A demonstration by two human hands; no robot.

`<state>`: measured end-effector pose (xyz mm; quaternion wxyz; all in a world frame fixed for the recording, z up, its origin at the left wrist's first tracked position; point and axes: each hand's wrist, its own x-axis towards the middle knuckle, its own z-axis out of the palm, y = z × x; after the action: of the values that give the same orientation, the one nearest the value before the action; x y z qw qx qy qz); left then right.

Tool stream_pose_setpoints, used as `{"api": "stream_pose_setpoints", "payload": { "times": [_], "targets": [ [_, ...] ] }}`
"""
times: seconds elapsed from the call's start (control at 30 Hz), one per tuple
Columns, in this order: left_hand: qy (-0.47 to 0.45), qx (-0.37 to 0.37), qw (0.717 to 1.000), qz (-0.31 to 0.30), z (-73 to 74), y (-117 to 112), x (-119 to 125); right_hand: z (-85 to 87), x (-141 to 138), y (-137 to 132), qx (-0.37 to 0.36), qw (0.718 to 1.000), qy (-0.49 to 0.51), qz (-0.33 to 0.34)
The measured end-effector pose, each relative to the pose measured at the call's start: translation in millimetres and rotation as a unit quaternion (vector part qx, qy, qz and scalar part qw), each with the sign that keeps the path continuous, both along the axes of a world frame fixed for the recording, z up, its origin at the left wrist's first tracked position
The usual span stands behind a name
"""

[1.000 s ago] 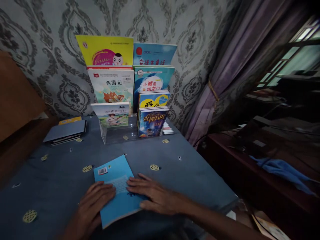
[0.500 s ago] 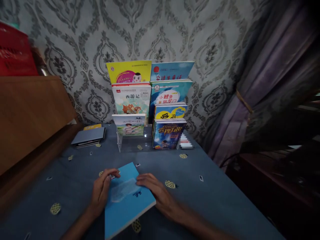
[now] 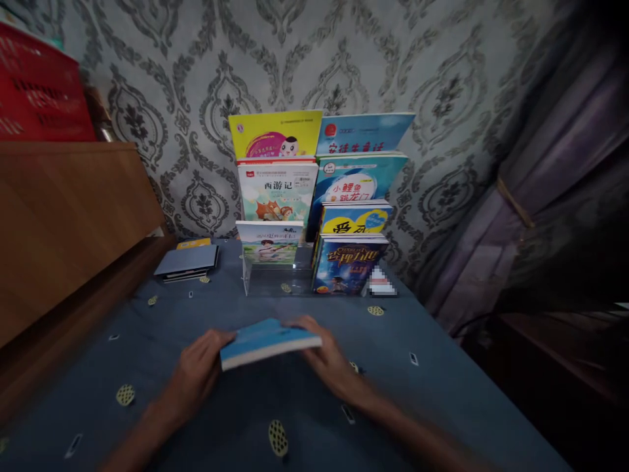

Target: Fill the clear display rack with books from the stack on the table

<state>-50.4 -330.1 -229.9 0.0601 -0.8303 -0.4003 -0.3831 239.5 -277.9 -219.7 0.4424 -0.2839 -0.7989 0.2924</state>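
Observation:
Between my hands is a blue-covered book [image 3: 265,341], tilted so that its pale page edge faces me. My left hand [image 3: 199,367] grips its left side, and my right hand [image 3: 327,357] grips the right side, fingers over the cover. Beyond it stands a clear acrylic book rack [image 3: 275,278] holding books in tiers. On its left are a yellow book [image 3: 272,128], a white book [image 3: 280,190] and a small book with a painted figure [image 3: 270,242]. On its right, a dark blue book [image 3: 346,265] stands in front of several others.
A stack of flat books [image 3: 187,261] lies at the back left of the blue patterned cloth [image 3: 236,419]. A wooden cabinet [image 3: 69,216] with a red basket [image 3: 44,85] on top borders the left. A tied curtain [image 3: 491,262] hangs at the right.
The blue book has been lifted and tipped from a nearly face-up view to an edge-on one, both hands moving with it. The whole view has shifted slightly, so the rack appears farther right.

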Motion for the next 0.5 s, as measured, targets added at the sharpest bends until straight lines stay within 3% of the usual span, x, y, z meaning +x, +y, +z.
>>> {"api": "stream_pose_setpoints", "payload": {
  "times": [0.17, 0.27, 0.37, 0.5],
  "targets": [
    [-0.033, 0.097, 0.993, 0.064, 85.5, 76, 19, 78.4, -4, 56, 0.14, 0.984, 0.047, -0.103],
    [-0.063, 0.079, 0.989, 0.105, 123.9, 129, 29, 113.1, -5, 94, 0.205, 0.962, 0.035, -0.178],
    [-0.034, 0.018, 0.991, 0.125, 130.5, 169, 37, 119.1, -7, 125, 0.181, 0.955, -0.041, -0.231],
    [0.042, -0.057, 0.981, 0.18, 107.8, 189, 42, 99.7, -8, 145, 0.133, 0.952, -0.129, -0.245]
  ]
}}
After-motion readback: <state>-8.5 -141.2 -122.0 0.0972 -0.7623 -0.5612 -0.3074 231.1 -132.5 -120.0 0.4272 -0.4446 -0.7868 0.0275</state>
